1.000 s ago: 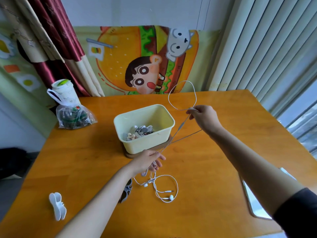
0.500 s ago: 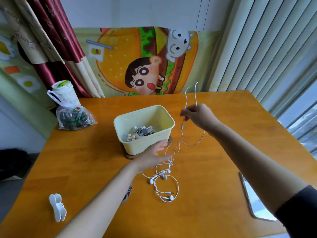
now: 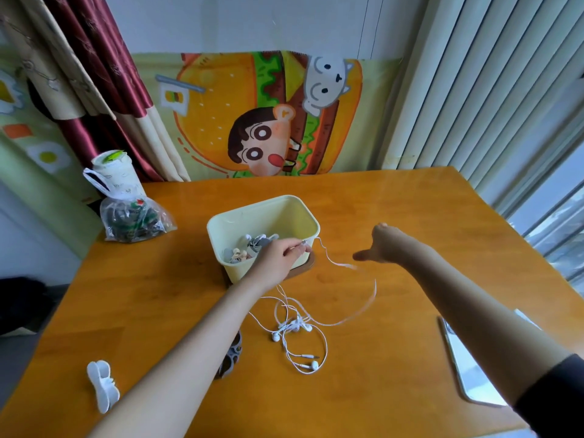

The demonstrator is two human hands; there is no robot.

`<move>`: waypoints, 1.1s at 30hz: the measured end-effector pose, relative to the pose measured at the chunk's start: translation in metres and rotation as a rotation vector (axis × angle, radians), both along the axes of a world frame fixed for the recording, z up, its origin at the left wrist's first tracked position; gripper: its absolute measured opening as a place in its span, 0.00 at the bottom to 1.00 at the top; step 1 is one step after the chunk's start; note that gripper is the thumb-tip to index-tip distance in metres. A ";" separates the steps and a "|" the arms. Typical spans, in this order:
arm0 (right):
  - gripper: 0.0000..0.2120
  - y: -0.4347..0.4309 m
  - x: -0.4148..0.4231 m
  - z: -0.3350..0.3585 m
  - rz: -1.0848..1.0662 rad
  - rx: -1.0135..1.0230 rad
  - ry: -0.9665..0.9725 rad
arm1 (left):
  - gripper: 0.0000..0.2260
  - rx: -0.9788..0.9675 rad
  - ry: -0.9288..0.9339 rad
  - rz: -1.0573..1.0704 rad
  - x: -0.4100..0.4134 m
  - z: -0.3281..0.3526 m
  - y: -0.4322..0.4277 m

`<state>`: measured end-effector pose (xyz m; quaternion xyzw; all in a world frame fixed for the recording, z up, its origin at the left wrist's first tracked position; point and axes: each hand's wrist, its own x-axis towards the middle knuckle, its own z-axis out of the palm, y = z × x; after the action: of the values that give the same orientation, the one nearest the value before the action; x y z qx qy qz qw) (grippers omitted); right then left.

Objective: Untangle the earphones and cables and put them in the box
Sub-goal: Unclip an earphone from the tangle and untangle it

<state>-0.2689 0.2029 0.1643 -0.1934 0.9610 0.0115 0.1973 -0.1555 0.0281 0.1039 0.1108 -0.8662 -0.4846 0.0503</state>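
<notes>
Fingers [image 3: 297, 247] of the left hand [image 3: 279, 259] pinch a white cable [image 3: 335, 263] right at the rim of the box [image 3: 262, 213], at its 4 o'clock corner; the wrist lies over the front wall. From the pinch the cable runs toward 3 o'clock, blurred, passes just under the right hand [image 3: 384, 245], then loops wide down toward 6 o'clock. It ends in the earphones [image 3: 297, 326], tangled on the surface [image 3: 410, 216] near the box's front.

Right hand hangs above the surface at the box's 3 o'clock, thumb stuck out toward the box. Its other fingers are turned away & blurred, so can't tell if they're apart or closed, or if they touch the cable.

Box is cream, open-topped, approx mid-surface, on a brown base [image 3: 305, 267]. Inside, at its 7 o'clock end, a small pile [image 3: 249, 248] of earphones & bits.

Round the box:
- phone [image 3: 467, 368] at 4 o'clock, by the surface edge
- grey holder [image 3: 233, 354] at 6 o'clock, partly under the left forearm
- white clip [image 3: 101, 384] at 8 o'clock
- clear bag [image 3: 136, 218] at 10 o'clock, w/ a cup [image 3: 113, 172] just behind it
</notes>
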 end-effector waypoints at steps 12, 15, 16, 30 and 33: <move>0.14 -0.029 0.021 0.024 0.251 -0.806 -0.027 | 0.10 0.215 0.053 0.014 -0.007 0.026 -0.010; 0.15 -0.024 0.008 0.039 0.144 -0.910 0.106 | 0.14 0.184 -0.070 0.000 0.002 0.001 -0.017; 0.15 -0.022 0.003 0.045 0.107 -0.955 0.138 | 0.14 0.166 -0.125 -0.006 0.004 -0.005 -0.017; 0.14 -0.010 -0.017 0.065 -0.017 -0.646 0.334 | 0.14 0.299 -0.077 -0.046 0.002 0.010 0.000; 0.14 -0.009 -0.010 0.037 0.064 -0.508 0.117 | 0.14 0.396 0.012 -0.020 -0.001 0.028 0.002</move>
<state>-0.2791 0.1942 0.2012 -0.2659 0.9363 -0.2128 0.0862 -0.1565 0.0298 0.1323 0.1071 -0.7546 -0.6468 0.0277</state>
